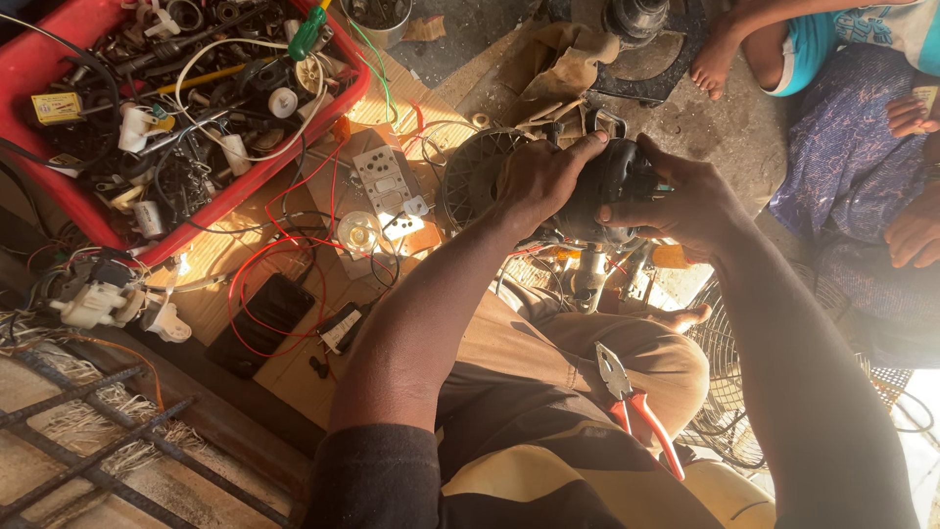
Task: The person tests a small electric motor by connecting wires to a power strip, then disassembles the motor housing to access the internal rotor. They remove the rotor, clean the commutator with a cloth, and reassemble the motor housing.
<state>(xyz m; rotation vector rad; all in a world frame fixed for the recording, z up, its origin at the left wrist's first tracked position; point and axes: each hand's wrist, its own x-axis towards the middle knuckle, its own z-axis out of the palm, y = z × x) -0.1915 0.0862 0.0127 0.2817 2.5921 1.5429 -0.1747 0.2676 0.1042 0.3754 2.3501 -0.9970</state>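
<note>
Two hands grip one black fan motor over the lap.

From the left: one red crate (59, 191) heaped with wires, plugs and small parts; below it a few white plugs (98, 304) on the floor; one dark phone (266, 315) ringed by a red wire (284, 245); one white switch board (384, 181) on cardboard (392, 108). The left hand (540, 176) wraps the motor (602, 191) from the left, fingers (587, 145) curled over its top. The right hand (681, 201) clasps it from the right, fingers pressed against the casing. The motor is held above the knees, in front of a round black fan guard (470, 176). One pair of red-handled pliers (636, 407) rests on the thigh. A second, wire fan guard (725, 402) lies at the right. Another person (852, 147) sits at the far right on the bare concrete floor (725, 137) in low sunlight.
</note>
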